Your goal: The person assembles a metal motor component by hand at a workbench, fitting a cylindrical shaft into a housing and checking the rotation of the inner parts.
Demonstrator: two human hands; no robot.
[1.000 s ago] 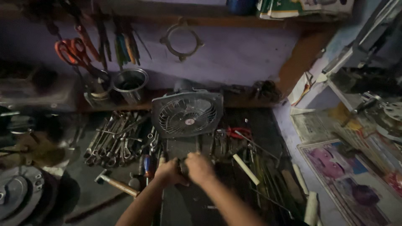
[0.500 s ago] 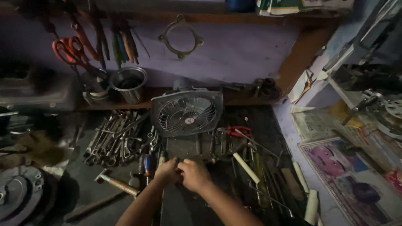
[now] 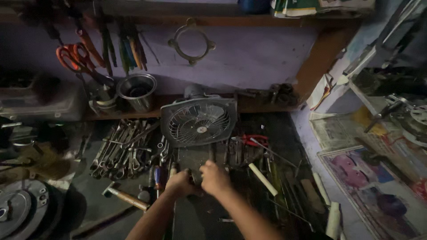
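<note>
A small square grey fan (image 3: pixel 198 120) with a round wire grille stands upright on a dark workbench, facing me. Just in front of its base, my left hand (image 3: pixel 181 183) and my right hand (image 3: pixel 215 178) are held close together, fingers curled around a small dark part that I cannot make out. A dark flat metal plate (image 3: pixel 191 213) lies under my hands.
A pile of spanners (image 3: pixel 120 149) lies left of the fan, with a hammer (image 3: pixel 125 198) nearer me. Red-handled pliers (image 3: pixel 253 140) and long tools lie to the right. Orange scissors (image 3: pixel 73 60) hang on the wall beside a steel pot (image 3: pixel 137 91).
The hands stay together at the fan's base with only slight shifts. The view has drifted a little.
</note>
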